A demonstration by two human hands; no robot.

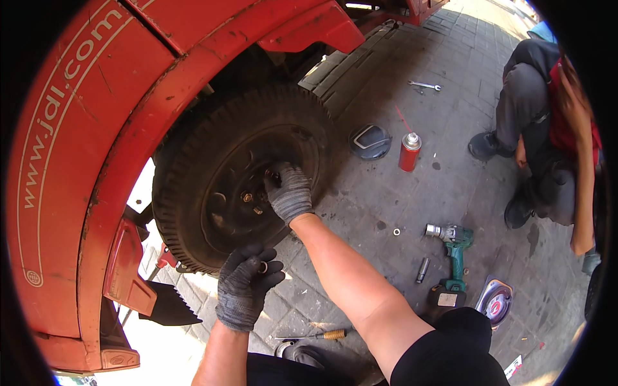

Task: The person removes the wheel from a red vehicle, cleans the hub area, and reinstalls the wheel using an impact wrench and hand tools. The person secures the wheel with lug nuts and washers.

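A black wheel [187, 212] with a dark steel rim is mounted under the red fender [151, 122]. My right hand [291, 193], in a grey knit glove, reaches into the rim near its centre. Its fingers are curled at the hub, and what they hold is hidden. Two brassy lug nuts [247, 197] show on the rim just left of those fingers. Below the tyre, my gloved left hand [241, 286] is raised with fingers bent, closed on a small ring-shaped metal nut [263, 267].
On the paving lie a round black cap [370, 142], a red spray can [410, 153], an open-end wrench [425, 85], a loose nut [396, 231], a green impact wrench [456, 257], a socket [423, 270], a packaged disc [496, 301] and a screwdriver [333, 334]. Another person [528, 103] crouches at right.
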